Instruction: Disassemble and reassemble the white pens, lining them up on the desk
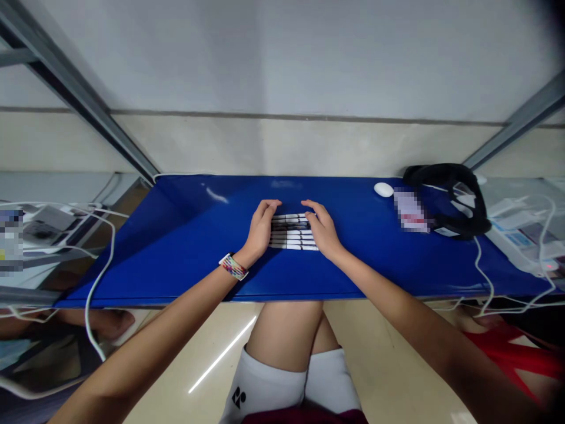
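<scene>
Several slim white sticks or pens with dark marks [293, 237] lie side by side in a row on the blue table [198, 235]. My left hand [262, 227], with a patterned band at the wrist, rests against their left ends. At their right ends is my right hand [323, 228], its thumb and fingers around that side. Between them, the two hands frame the row from both sides. What the lower fingers do is partly hidden.
On the table's right are a white oval object [384, 189], a blurred card [411, 211] and a black strap-like headset [454, 200]. White cables [110, 247] hang at both sides. Power strips and other people's limbs show at the edges.
</scene>
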A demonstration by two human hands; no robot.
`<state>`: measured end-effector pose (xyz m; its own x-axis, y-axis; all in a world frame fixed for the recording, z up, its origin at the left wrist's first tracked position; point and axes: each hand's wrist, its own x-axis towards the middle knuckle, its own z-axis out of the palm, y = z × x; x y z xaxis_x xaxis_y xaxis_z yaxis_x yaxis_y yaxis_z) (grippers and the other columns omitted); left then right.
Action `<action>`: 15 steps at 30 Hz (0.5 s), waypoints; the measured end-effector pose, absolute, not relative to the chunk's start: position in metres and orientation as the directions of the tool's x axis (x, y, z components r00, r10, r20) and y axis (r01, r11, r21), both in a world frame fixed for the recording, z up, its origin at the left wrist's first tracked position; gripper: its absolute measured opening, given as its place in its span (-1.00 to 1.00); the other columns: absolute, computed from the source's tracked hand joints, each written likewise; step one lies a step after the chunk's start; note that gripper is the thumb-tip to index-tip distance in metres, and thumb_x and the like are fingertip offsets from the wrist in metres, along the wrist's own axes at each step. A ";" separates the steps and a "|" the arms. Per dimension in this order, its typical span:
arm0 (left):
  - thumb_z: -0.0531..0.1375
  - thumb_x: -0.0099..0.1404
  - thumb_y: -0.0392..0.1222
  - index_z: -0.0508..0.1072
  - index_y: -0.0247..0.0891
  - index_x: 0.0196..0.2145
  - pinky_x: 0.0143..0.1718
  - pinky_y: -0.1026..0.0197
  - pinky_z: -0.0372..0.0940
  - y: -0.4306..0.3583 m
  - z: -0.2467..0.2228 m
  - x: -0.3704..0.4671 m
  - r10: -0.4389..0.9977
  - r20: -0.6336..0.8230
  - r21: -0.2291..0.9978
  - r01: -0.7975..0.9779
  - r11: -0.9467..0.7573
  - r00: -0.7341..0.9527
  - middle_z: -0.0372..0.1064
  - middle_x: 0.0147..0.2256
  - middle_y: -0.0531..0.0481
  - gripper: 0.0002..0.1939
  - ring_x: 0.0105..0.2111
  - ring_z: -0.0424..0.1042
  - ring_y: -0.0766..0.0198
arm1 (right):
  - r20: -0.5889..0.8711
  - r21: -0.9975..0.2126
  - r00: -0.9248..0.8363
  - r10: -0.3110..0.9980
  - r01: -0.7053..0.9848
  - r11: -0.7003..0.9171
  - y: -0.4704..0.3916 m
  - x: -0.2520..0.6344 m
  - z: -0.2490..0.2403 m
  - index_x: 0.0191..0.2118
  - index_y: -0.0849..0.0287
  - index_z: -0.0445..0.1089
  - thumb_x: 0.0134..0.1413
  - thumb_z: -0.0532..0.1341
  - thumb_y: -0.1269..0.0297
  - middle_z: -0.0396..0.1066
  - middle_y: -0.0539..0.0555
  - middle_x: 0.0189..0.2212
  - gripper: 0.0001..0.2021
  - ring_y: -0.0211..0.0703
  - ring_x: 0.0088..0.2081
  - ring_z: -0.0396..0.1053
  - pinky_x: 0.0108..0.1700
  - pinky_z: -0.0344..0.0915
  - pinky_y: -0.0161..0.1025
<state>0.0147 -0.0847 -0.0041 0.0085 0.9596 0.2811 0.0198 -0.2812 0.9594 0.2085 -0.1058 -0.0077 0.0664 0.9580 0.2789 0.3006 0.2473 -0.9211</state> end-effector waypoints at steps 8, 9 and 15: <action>0.12 0.55 -0.01 0.57 -0.16 -0.17 0.29 0.11 0.23 -0.084 -0.006 0.018 0.962 0.274 0.961 -0.044 -0.275 -0.010 0.55 -0.03 -0.07 -0.72 0.12 0.48 0.12 | 0.314 -0.903 0.089 0.945 0.334 0.269 -0.104 0.206 -0.012 0.05 -0.02 0.55 0.36 0.13 0.20 0.49 0.14 0.21 -0.71 0.12 0.35 0.32 0.43 0.16 0.12; 0.12 0.55 -0.02 0.58 -0.16 -0.18 0.28 0.10 0.25 -0.083 -0.008 0.018 0.961 0.276 0.960 -0.050 -0.276 -0.012 0.55 -0.04 -0.07 -0.72 0.10 0.48 0.11 | 0.316 -0.903 0.093 0.944 0.334 0.270 -0.103 0.205 -0.012 0.04 -0.02 0.56 0.36 0.13 0.20 0.50 0.15 0.20 -0.71 0.13 0.35 0.33 0.42 0.16 0.12; 0.12 0.54 -0.06 0.56 -0.17 -0.28 0.24 0.06 0.30 -0.078 -0.012 0.021 0.958 0.280 0.955 -0.082 -0.284 -0.057 0.54 -0.14 -0.07 -0.71 0.01 0.49 0.09 | 0.316 -0.902 0.101 0.943 0.342 0.265 -0.097 0.203 -0.011 0.01 0.01 0.56 0.36 0.12 0.23 0.53 0.16 0.15 -0.71 0.14 0.30 0.36 0.39 0.18 0.11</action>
<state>0.0205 -0.0779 -0.0121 -0.0572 0.9583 0.2801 -0.0818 -0.2841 0.9553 0.2027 -0.0968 -0.0114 0.1013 0.9434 0.3157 0.3419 0.2650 -0.9016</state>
